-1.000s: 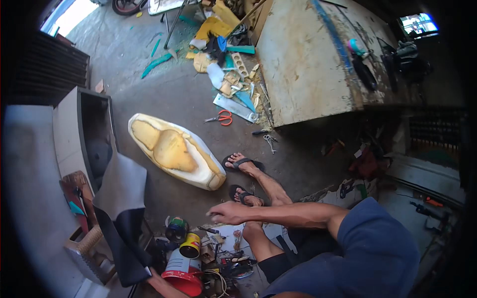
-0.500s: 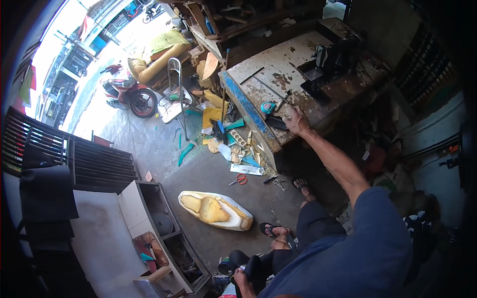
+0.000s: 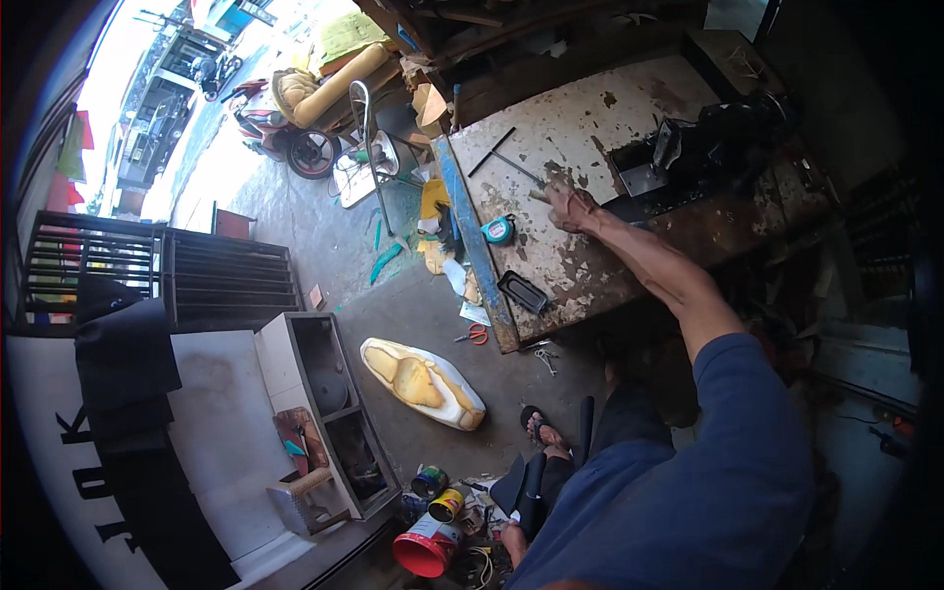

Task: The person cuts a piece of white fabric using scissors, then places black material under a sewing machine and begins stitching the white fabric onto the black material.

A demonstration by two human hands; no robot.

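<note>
My right hand point(image 3: 572, 208) reaches onto the worn workbench, fingers curled over a slim tool whose tan end point(image 3: 539, 196) sticks out. Most of that tool is hidden. Just beyond the fingers lies a thin dark T-shaped rod point(image 3: 515, 165). A teal tape measure point(image 3: 500, 231) and a small black tray point(image 3: 522, 292) sit nearer the bench's left end. Low in the view, my left hand point(image 3: 514, 541) grips black sheet material point(image 3: 529, 497), which hangs in folds by my leg. On the floor rests a yellow and white foam seat point(image 3: 423, 383).
The workbench point(image 3: 580, 128) carries a dark sewing machine point(image 3: 678, 147). Orange-handled scissors point(image 3: 477, 334) and keys point(image 3: 546, 362) lie on the floor. Paint cans point(image 3: 445, 505) and a red bucket point(image 3: 426, 551) stand near my left hand. A metal chair point(image 3: 369, 177) and motorcycle point(image 3: 310, 152) are beyond.
My right hand has moved from beside the black tray, farther over the bench to the slim tool. The view has shifted, bringing the paint cans and bucket into sight.
</note>
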